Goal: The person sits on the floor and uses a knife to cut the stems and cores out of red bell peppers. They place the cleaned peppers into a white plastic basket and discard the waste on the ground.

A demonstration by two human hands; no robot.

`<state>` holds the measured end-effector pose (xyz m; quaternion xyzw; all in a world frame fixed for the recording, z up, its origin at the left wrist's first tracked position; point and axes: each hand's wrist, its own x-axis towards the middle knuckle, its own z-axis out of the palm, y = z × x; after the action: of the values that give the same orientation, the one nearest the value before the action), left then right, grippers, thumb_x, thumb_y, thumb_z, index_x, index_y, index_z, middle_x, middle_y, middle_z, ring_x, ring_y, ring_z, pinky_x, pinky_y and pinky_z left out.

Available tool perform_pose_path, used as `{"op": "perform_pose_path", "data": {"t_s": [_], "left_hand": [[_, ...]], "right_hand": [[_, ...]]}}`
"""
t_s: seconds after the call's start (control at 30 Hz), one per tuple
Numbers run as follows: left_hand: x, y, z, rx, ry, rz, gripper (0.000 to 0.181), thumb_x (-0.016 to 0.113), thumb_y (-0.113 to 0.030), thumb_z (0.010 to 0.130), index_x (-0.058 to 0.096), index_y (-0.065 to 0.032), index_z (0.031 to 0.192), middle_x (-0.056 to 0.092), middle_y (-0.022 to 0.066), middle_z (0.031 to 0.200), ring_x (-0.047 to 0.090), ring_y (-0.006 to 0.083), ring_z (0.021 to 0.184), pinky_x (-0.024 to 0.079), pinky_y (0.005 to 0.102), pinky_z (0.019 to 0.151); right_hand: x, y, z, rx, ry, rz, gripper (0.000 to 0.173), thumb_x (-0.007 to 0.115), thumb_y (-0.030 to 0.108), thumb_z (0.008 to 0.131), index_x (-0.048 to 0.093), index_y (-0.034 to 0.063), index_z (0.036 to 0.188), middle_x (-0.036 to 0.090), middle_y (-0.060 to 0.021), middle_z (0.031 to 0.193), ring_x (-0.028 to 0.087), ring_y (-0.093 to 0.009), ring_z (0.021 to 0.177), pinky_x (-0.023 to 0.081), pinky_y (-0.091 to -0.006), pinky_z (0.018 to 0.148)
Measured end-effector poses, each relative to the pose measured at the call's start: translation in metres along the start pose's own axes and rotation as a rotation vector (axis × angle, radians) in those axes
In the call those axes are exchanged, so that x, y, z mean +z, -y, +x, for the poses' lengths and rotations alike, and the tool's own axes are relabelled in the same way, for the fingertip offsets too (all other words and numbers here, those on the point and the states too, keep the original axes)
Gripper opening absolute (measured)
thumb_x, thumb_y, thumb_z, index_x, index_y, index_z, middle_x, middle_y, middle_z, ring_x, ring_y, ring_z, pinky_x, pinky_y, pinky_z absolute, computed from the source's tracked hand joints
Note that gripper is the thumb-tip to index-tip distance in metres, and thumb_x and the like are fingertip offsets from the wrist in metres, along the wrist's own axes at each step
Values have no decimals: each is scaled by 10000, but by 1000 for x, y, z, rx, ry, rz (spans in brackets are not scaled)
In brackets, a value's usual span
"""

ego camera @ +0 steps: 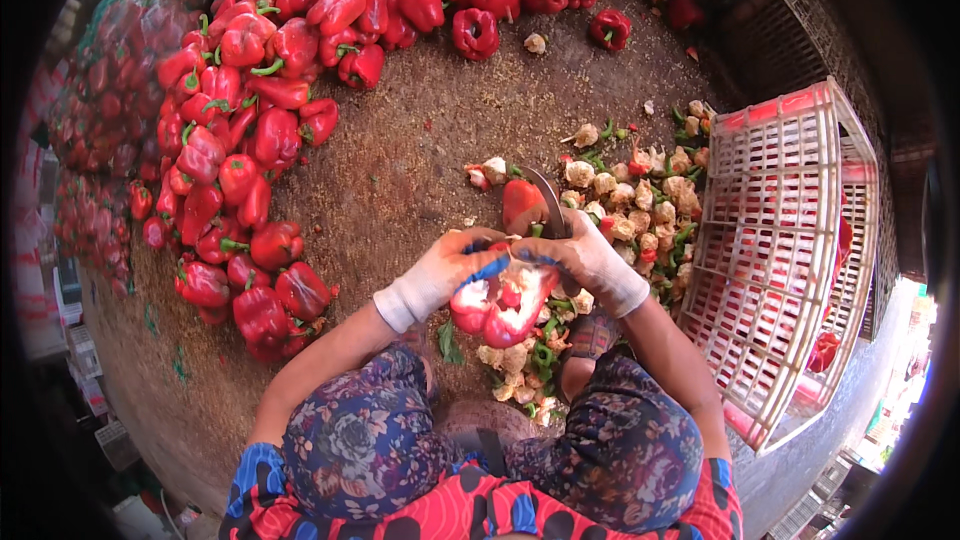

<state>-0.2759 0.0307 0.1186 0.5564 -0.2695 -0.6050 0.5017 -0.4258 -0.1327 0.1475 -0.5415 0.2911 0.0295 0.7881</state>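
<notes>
My left hand (pixel 448 270), in a white glove with blue fingers, holds the left side of a red bell pepper (pixel 502 311) that is split open and shows its pale inside. My gloved right hand (pixel 576 255) grips a curved knife (pixel 551 199), its blade pointing up and away from me. The fingers of this hand also touch the pepper's top. Just beyond my hands lies another red pepper piece (pixel 519 202). Cut-out seed cores (pixel 641 199) and green stems are scattered to the right and between my feet.
A large pile of whole red peppers (pixel 247 142) curves across the left and far side of the floor (pixel 390 165). Filled mesh sacks (pixel 120 75) stand behind it at the left. A plastic crate (pixel 765 262) with red peppers inside stands close on the right.
</notes>
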Motion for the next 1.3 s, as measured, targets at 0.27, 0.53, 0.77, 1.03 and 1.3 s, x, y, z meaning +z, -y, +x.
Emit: {"op": "perform_pose_path", "data": {"t_s": [0.27, 0.53, 0.77, 1.03, 1.3], "left_hand": [[-7, 26, 2, -12, -65, -112, 332, 613, -196, 956, 580, 2, 1220, 657, 86, 1116, 613, 145, 1049, 504, 297, 947], [-4, 15, 5, -115, -73, -156, 316, 532, -195, 996, 579, 23, 1219, 657, 85, 1126, 627, 144, 1041, 501, 284, 947], [-7, 26, 5, -79, -207, -2, 345, 564, -246, 991, 580, 9, 1223, 663, 78, 1088, 631, 136, 986, 515, 268, 891], [-12, 38, 3, -40, -230, -381, 259, 566, -225, 974, 637, -25, 1124, 690, 87, 976, 667, 151, 827, 546, 281, 782], [-180, 70, -86, 79, -1204, 1145, 412, 705, -264, 824, 629, 1, 1130, 667, 219, 1062, 648, 350, 987, 519, 404, 878]], "right_hand": [[29, -13, -8, -431, -40, -1136, 567, 728, 325, 755, 519, 117, 1239, 578, -203, 1040, 629, -359, 942, 520, -460, 741], [18, -39, -7, -789, -324, -1067, 417, 760, 155, 699, 575, 100, 1068, 575, -152, 1026, 638, -334, 850, 544, -412, 619], [-32, -20, 1, -635, -841, -1104, 457, 818, 219, 723, 603, 100, 1108, 518, -197, 1231, 647, -318, 902, 584, -381, 655], [15, -51, -4, 86, -43, 25, 364, 681, 321, 849, 631, 38, 1072, 669, -42, 837, 633, -178, 697, 484, -310, 591], [-50, 13, -89, -367, -257, 543, 634, 585, 329, 905, 357, 40, 1421, 566, -164, 1223, 615, -228, 1001, 541, -352, 868]]}}
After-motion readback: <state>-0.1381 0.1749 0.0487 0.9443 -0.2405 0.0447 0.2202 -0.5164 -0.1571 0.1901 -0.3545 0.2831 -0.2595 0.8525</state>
